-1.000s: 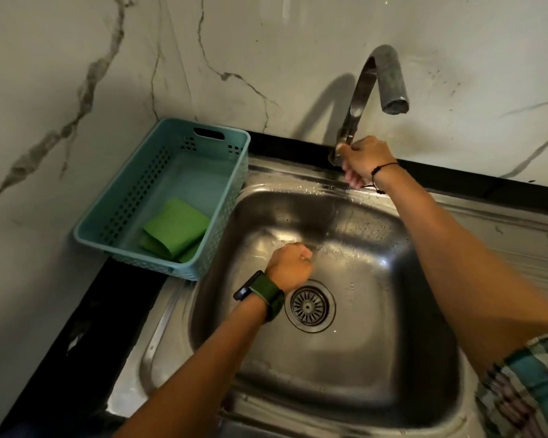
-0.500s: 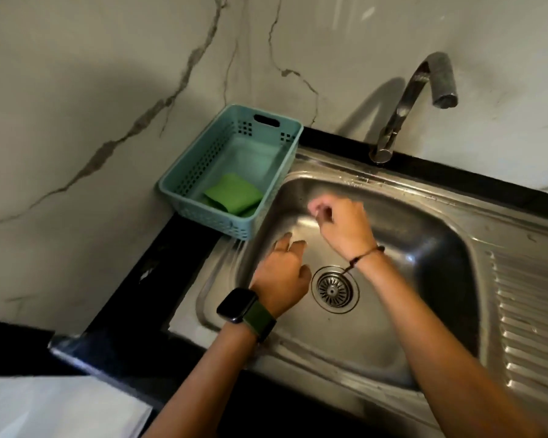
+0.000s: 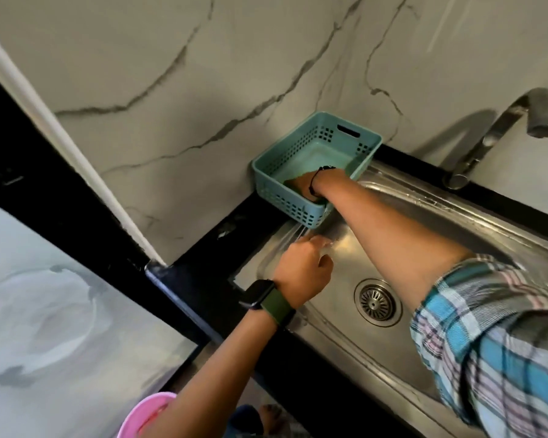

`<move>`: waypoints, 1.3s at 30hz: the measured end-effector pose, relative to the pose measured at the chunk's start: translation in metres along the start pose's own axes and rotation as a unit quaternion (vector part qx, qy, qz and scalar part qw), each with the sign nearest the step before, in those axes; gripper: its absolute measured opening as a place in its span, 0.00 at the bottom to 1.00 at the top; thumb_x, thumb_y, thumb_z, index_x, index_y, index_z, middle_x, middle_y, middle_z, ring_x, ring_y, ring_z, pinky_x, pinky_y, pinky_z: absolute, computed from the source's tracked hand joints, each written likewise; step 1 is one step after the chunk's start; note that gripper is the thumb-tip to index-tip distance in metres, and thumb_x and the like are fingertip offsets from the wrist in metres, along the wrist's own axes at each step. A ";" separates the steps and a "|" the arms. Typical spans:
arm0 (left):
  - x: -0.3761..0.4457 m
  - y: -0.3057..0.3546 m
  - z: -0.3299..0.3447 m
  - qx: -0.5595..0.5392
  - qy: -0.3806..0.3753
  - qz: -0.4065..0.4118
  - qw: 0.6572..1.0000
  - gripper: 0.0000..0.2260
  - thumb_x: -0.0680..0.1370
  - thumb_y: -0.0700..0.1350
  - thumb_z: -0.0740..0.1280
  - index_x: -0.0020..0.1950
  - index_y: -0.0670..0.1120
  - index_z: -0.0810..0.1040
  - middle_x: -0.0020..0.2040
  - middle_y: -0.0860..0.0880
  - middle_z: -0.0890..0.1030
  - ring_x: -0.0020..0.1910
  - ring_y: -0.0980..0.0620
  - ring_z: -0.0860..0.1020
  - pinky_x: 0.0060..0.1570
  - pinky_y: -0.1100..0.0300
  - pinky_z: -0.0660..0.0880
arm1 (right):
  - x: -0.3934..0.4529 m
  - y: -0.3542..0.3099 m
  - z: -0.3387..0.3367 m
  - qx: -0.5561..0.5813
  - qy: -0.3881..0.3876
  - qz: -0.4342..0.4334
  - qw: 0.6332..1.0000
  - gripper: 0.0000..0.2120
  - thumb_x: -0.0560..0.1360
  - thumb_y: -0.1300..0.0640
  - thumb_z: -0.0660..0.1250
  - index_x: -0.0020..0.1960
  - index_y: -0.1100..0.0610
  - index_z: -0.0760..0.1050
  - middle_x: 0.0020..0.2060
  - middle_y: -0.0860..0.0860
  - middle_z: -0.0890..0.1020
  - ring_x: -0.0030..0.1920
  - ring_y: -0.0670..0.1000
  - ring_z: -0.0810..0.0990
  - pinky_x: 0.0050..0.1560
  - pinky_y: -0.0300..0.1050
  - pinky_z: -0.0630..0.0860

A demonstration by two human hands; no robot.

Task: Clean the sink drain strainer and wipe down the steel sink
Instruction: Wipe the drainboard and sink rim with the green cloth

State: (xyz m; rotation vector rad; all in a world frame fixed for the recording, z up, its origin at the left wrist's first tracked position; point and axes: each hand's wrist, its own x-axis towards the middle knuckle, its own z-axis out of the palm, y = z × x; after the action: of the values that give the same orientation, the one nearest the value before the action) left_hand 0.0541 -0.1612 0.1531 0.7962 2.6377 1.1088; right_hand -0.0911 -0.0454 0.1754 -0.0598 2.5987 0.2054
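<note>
The right hand (image 3: 301, 184) reaches down into the teal basket (image 3: 285, 159); the basket's near wall and the wrist hide its fingers, so whether they grip anything cannot be told. Only a dark green sliver (image 3: 321, 200) shows beside the wrist, too little to identify. The left hand (image 3: 301, 273) is motion-blurred at the fingertips. The steel sink (image 3: 456, 222) runs off the right edge. The pink tub (image 3: 146, 412) is cut off at the bottom edge.
</note>
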 end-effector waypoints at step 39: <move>0.007 -0.001 0.008 -0.371 -0.066 0.030 0.926 0.21 0.69 0.30 0.69 0.51 0.53 0.73 0.47 0.50 0.81 0.48 0.52 0.79 0.48 0.58 0.77 | -0.212 0.021 0.126 0.797 0.069 0.005 0.600 0.38 0.53 0.50 0.81 0.61 0.54 0.74 0.49 0.52 0.84 0.48 0.53 0.83 0.51 0.49 0.79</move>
State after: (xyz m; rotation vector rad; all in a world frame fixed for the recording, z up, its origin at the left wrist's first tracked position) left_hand 0.0503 -0.1526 0.1468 0.7341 1.8413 1.8140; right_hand 0.1526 -0.0047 0.1793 0.5781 1.9288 -2.1177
